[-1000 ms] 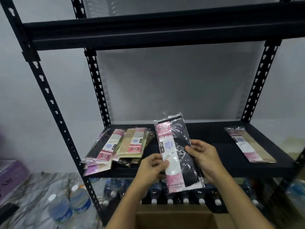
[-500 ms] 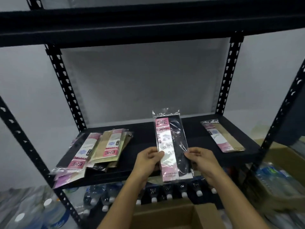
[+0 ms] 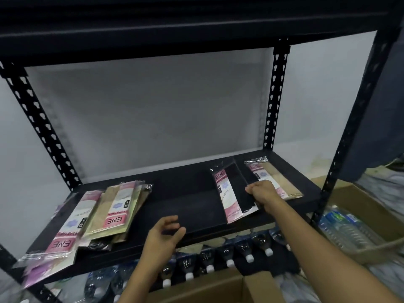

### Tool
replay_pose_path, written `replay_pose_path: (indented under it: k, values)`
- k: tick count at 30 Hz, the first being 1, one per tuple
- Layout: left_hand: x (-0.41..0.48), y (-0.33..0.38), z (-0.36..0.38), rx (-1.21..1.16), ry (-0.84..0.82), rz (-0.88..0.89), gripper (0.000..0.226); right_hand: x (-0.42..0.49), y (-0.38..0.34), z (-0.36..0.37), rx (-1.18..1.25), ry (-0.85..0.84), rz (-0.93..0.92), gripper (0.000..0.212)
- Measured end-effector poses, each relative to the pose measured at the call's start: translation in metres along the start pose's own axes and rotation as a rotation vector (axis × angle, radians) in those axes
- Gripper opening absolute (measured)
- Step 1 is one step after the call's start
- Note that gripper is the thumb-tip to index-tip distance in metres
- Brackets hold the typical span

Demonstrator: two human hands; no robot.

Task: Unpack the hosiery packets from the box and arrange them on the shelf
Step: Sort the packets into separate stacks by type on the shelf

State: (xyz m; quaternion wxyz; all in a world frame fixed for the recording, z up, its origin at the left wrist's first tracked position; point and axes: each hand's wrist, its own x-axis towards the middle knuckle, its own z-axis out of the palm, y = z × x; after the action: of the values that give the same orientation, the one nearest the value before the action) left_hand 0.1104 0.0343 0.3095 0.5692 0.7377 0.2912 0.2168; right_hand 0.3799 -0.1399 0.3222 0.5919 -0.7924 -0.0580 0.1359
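Nearest you, the cardboard box [image 3: 209, 290] sits below the shelf [image 3: 185, 200]. Your left hand [image 3: 162, 236], which held the black packet [image 3: 235, 189] half a second ago, has let go and hovers open at the shelf's front edge. Your right hand [image 3: 263, 193] alone grips the packet's right edge. The packet now lies flat on the shelf, just beside the beige packet [image 3: 274, 173], well apart from the pile of packets [image 3: 113, 215] at left.

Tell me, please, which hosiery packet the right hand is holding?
The black packet, gripped at its right edge by the right hand; the beige packet lies just right of it, the others piled at the left end of the shelf.
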Motion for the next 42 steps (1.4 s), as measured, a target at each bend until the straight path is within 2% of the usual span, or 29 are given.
replay_pose_path:
  k: [5,8,11,14,19,26,30,39,42]
  values:
    - [-0.001,-0.002,-0.011,0.008,0.015,0.016,0.028,0.013,0.0,0.012,-0.256,0.051,-0.033,0.016]
    - [0.0,-0.007,-0.019,0.041,0.043,0.024,0.028,0.012,0.002,0.015,-0.419,0.105,-0.071,0.016]
    - [-0.001,-0.015,-0.027,0.084,0.071,0.04,0.028,0.008,0.002,0.017,-0.45,0.156,-0.106,0.024]
    - [-0.002,-0.021,-0.034,0.105,0.083,0.041,0.027,-0.002,-0.002,0.022,-0.381,0.165,-0.149,0.019]
    - [-0.006,-0.024,-0.046,0.081,0.141,0.054,0.025,-0.028,-0.016,0.043,-0.291,0.049,-0.27,0.017]
    - [-0.021,-0.024,-0.086,0.085,0.296,0.129,0.028,-0.081,-0.043,0.094,-0.281,-0.252,-0.486,0.022]
    - [-0.028,-0.02,-0.109,0.05,0.384,0.151,0.026,-0.109,-0.056,0.135,-0.289,-0.332,-0.562,0.021]
    - [-0.041,-0.027,-0.159,0.051,0.468,0.121,0.026,-0.159,-0.071,0.227,-0.369,-0.522,-0.662,0.033]
    - [-0.046,-0.033,-0.17,0.054,0.49,0.119,0.028,-0.166,-0.079,0.248,-0.386,-0.496,-0.528,0.021]
